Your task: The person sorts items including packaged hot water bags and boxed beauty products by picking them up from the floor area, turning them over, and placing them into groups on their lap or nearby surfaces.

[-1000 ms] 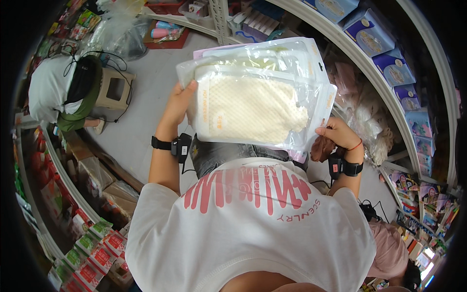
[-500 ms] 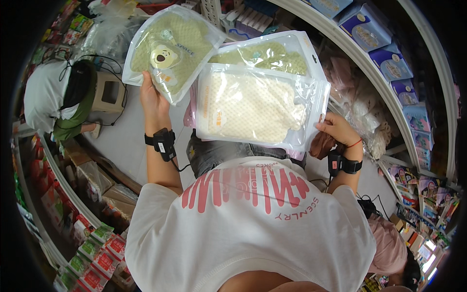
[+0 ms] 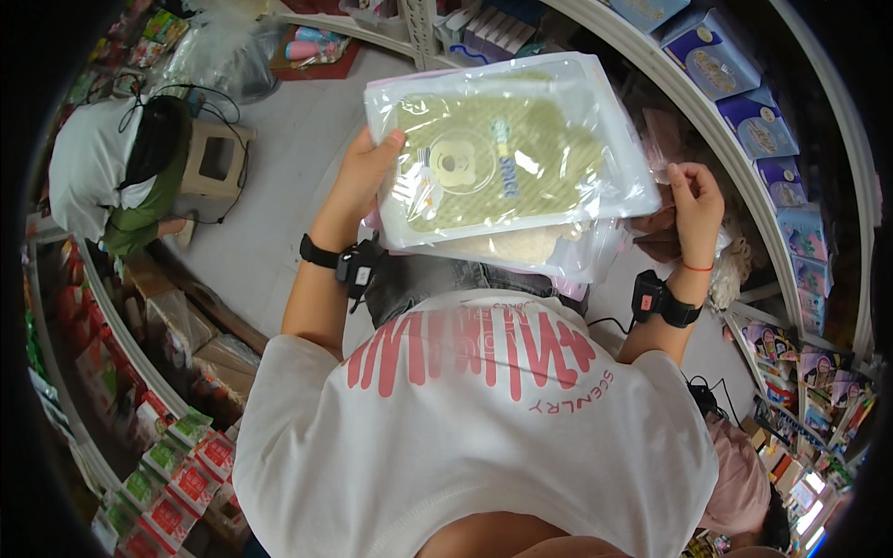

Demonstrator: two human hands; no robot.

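My left hand grips the left edge of a clear zip pouch, thumb on top. Inside the pouch is a folded green waffle-textured item with a round bear-face patch. This pouch lies slanted over other flat pouches. Below its lower edge, part of a pouch with a cream textured item shows; the rest of the stack is mostly covered. My right hand is just beyond the pouch's right corner, apart from it. Its fingers are loosely curled with the thumb apart, and nothing shows in them. The stack rests above my lap.
Curved shelves with blue packs run along the right. On the left stands a beige stool, beside a person in a white top with a black cable. Red and green packets fill the lower-left shelf. Another person in pink is at lower right.
My left hand has brought the green pouch rightward and down onto the stack, turning it so the bear lies sideways. My right hand has let go of the cream pouch's corner and moved up and right.
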